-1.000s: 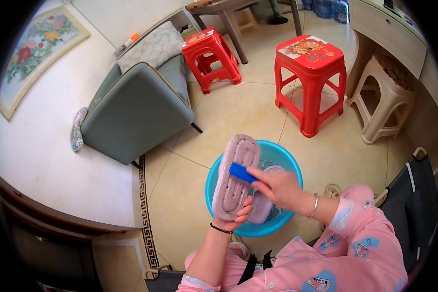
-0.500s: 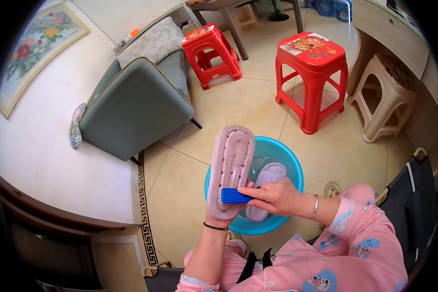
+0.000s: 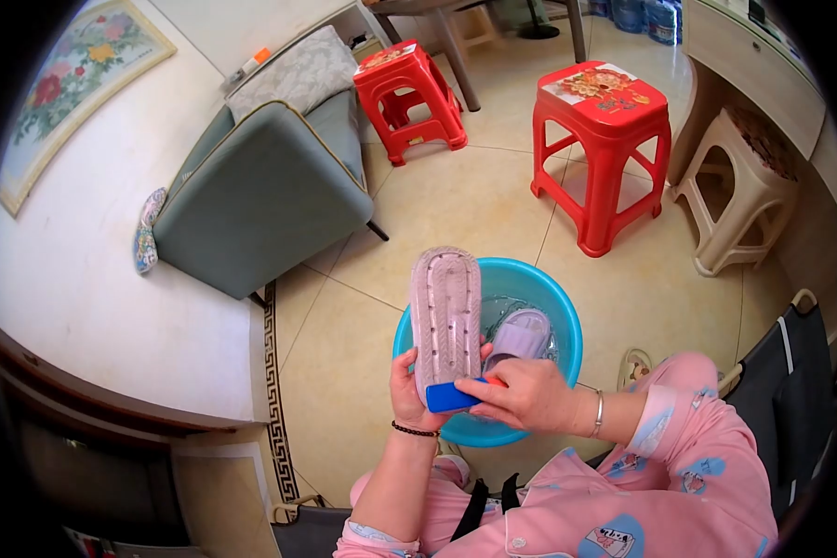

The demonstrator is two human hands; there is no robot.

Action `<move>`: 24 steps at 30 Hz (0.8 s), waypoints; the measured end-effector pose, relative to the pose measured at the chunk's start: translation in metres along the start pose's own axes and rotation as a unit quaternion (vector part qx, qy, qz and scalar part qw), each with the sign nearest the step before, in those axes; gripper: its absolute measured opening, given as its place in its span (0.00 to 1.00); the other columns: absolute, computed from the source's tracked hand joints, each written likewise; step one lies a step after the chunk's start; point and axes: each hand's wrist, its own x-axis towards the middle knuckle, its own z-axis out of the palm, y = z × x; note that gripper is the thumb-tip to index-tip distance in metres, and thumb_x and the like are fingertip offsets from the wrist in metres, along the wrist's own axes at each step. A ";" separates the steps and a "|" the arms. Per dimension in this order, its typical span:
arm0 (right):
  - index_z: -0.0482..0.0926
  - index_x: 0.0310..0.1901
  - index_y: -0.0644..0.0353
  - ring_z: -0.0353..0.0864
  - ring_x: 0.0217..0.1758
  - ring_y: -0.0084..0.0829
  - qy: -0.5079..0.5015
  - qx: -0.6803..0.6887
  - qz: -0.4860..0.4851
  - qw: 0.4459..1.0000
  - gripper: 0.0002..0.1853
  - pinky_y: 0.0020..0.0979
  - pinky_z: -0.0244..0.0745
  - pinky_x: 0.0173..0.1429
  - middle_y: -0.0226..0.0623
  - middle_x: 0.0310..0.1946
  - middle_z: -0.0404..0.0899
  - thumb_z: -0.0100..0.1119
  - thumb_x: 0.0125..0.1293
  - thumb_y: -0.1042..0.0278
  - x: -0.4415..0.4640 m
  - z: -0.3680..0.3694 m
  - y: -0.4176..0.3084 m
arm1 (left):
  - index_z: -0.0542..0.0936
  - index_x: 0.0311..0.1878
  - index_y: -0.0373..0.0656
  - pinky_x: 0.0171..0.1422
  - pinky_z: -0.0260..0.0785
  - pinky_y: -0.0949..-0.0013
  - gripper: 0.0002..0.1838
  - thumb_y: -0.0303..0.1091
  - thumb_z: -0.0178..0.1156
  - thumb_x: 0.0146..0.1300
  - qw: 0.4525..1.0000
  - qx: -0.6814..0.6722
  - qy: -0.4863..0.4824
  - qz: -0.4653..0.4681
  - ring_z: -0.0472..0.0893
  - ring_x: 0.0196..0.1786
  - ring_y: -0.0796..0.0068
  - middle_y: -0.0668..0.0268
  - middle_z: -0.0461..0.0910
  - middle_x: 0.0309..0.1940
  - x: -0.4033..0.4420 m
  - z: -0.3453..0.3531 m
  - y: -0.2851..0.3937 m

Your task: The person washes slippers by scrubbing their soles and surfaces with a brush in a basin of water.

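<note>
My left hand [image 3: 407, 391] grips a pinkish-purple slipper [image 3: 448, 316] near its lower end, with the ridged, dotted sole turned up toward me. My right hand [image 3: 530, 394] is closed on a blue brush [image 3: 448, 397], which lies across the lower part of the sole; its bristles are hidden. Behind the held slipper stands a round turquoise basin [image 3: 569, 321] with water in it. A second, lilac slipper [image 3: 519, 337] rests inside the basin, partly covered by my right hand.
Two red stools [image 3: 601, 139] [image 3: 409, 102] and a beige stool [image 3: 739, 191] stand on the tiled floor. A grey-green armchair [image 3: 265, 200] is at the left, a drawer desk [image 3: 758, 65] at the right. Water jugs [image 3: 662, 20] stand far back.
The brush has moved down the sole to its lower end. My left hand's fingers now show around the slipper's edges, and the sole faces me more squarely than a second ago.
</note>
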 end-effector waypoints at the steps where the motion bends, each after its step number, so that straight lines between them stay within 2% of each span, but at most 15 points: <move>1: 0.80 0.57 0.43 0.77 0.24 0.30 0.005 -0.007 -0.008 1.000 0.21 0.32 0.71 0.24 0.31 0.24 0.72 0.65 0.61 0.54 -0.001 0.001 -0.001 | 0.56 0.75 0.39 0.72 0.63 0.46 0.38 0.57 0.43 0.71 1.000 0.004 -0.001 -0.003 0.71 0.67 0.44 0.45 0.67 0.67 0.000 0.000 -0.001; 4: 0.81 0.56 0.43 0.77 0.24 0.30 0.014 -0.043 0.006 0.999 0.20 0.31 0.71 0.24 0.31 0.23 0.71 0.65 0.61 0.53 0.001 0.004 0.009 | 0.56 0.75 0.40 0.70 0.66 0.46 0.39 0.62 0.39 0.73 0.999 0.002 0.045 0.002 0.73 0.65 0.45 0.46 0.68 0.66 -0.001 0.000 -0.006; 5: 0.81 0.56 0.43 0.77 0.23 0.29 0.018 -0.073 0.025 0.997 0.21 0.31 0.71 0.24 0.31 0.23 0.71 0.65 0.61 0.52 0.004 0.004 0.015 | 0.56 0.75 0.40 0.70 0.66 0.46 0.39 0.62 0.39 0.73 0.999 0.001 0.045 0.002 0.73 0.65 0.45 0.46 0.68 0.66 -0.001 -0.003 -0.007; 6: 0.81 0.56 0.43 0.77 0.23 0.29 0.018 -0.075 0.025 0.997 0.21 0.31 0.71 0.24 0.31 0.23 0.71 0.65 0.61 0.52 0.007 0.003 0.022 | 0.56 0.75 0.41 0.69 0.68 0.45 0.40 0.63 0.37 0.73 0.999 -0.046 0.013 -0.003 0.73 0.65 0.45 0.46 0.68 0.66 -0.001 -0.009 -0.009; 7: 0.81 0.56 0.43 0.76 0.23 0.29 0.032 -0.090 0.063 0.993 0.21 0.31 0.71 0.23 0.31 0.23 0.71 0.65 0.61 0.52 0.010 0.001 0.028 | 0.56 0.75 0.41 0.67 0.69 0.45 0.40 0.65 0.35 0.73 0.995 -0.093 -0.018 -0.008 0.74 0.64 0.45 0.45 0.68 0.66 0.000 -0.011 -0.010; 8: 0.81 0.56 0.43 0.76 0.22 0.29 0.045 -0.105 0.102 0.988 0.21 0.31 0.71 0.23 0.31 0.23 0.71 0.65 0.61 0.51 0.012 0.000 0.031 | 0.56 0.75 0.41 0.67 0.69 0.45 0.40 0.65 0.35 0.73 0.995 -0.093 -0.019 -0.008 0.74 0.64 0.45 0.45 0.68 0.66 0.000 -0.011 -0.011; 10: 0.81 0.56 0.43 0.76 0.21 0.29 0.043 -0.097 0.105 0.989 0.21 0.32 0.71 0.22 0.30 0.23 0.71 0.65 0.61 0.51 0.012 -0.002 0.026 | 0.56 0.75 0.41 0.67 0.68 0.43 0.40 0.64 0.35 0.73 0.995 -0.103 -0.006 -0.005 0.74 0.64 0.44 0.45 0.68 0.65 0.000 -0.008 -0.010; 11: 0.81 0.56 0.43 0.75 0.21 0.29 0.030 -0.075 0.060 0.995 0.22 0.32 0.69 0.22 0.30 0.22 0.72 0.66 0.60 0.50 0.008 -0.003 0.018 | 0.56 0.75 0.41 0.67 0.68 0.43 0.40 0.64 0.35 0.73 0.995 -0.103 -0.004 -0.005 0.74 0.64 0.44 0.45 0.68 0.65 0.000 -0.005 -0.008; 13: 0.81 0.56 0.43 0.75 0.21 0.27 0.014 -0.036 -0.024 0.999 0.24 0.31 0.68 0.22 0.27 0.22 0.72 0.68 0.58 0.49 -0.001 -0.002 0.002 | 0.56 0.75 0.41 0.67 0.68 0.41 0.39 0.63 0.34 0.74 1.000 0.007 0.025 -0.011 0.74 0.64 0.44 0.45 0.68 0.65 0.003 0.000 -0.006; 16: 0.81 0.56 0.42 0.76 0.22 0.29 0.015 -0.029 -0.027 0.999 0.23 0.32 0.71 0.22 0.29 0.22 0.69 0.66 0.59 0.49 -0.004 0.003 0.000 | 0.56 0.75 0.41 0.67 0.68 0.41 0.39 0.63 0.33 0.74 1.000 0.012 0.013 -0.015 0.74 0.64 0.44 0.45 0.69 0.65 0.001 -0.009 -0.006; 17: 0.82 0.55 0.42 0.76 0.21 0.30 0.038 -0.033 0.005 0.999 0.22 0.32 0.71 0.23 0.30 0.22 0.71 0.66 0.59 0.49 0.000 0.006 0.005 | 0.57 0.75 0.42 0.67 0.68 0.41 0.38 0.62 0.33 0.74 0.998 0.026 0.059 0.003 0.74 0.64 0.45 0.45 0.69 0.65 0.002 -0.006 -0.008; 18: 0.82 0.55 0.42 0.76 0.21 0.30 0.038 -0.034 0.005 0.999 0.22 0.32 0.71 0.23 0.30 0.22 0.71 0.66 0.59 0.49 0.003 0.006 0.013 | 0.57 0.75 0.42 0.67 0.68 0.41 0.38 0.62 0.33 0.74 0.998 0.026 0.058 0.002 0.74 0.64 0.45 0.45 0.69 0.65 0.002 -0.009 -0.008; 20: 0.83 0.54 0.43 0.76 0.22 0.30 0.027 -0.094 0.102 0.990 0.21 0.32 0.71 0.23 0.31 0.22 0.72 0.65 0.60 0.49 0.009 0.004 0.025 | 0.57 0.75 0.41 0.66 0.69 0.41 0.37 0.61 0.34 0.74 0.995 -0.098 -0.021 -0.009 0.74 0.64 0.46 0.46 0.69 0.65 0.002 -0.018 -0.009; 22: 0.83 0.54 0.43 0.77 0.22 0.30 0.035 -0.083 0.109 0.990 0.21 0.32 0.71 0.23 0.32 0.22 0.73 0.65 0.60 0.48 0.010 0.001 0.025 | 0.57 0.74 0.41 0.65 0.70 0.41 0.37 0.60 0.35 0.75 0.995 -0.096 -0.029 -0.010 0.74 0.64 0.48 0.47 0.69 0.66 0.004 -0.006 -0.009; 24: 0.83 0.54 0.43 0.77 0.22 0.29 0.022 -0.048 0.052 0.997 0.20 0.31 0.71 0.23 0.32 0.22 0.72 0.65 0.60 0.49 0.007 -0.002 0.013 | 0.57 0.74 0.40 0.63 0.71 0.41 0.37 0.60 0.35 0.74 0.994 -0.041 0.105 0.010 0.75 0.64 0.48 0.47 0.69 0.66 0.005 0.007 -0.008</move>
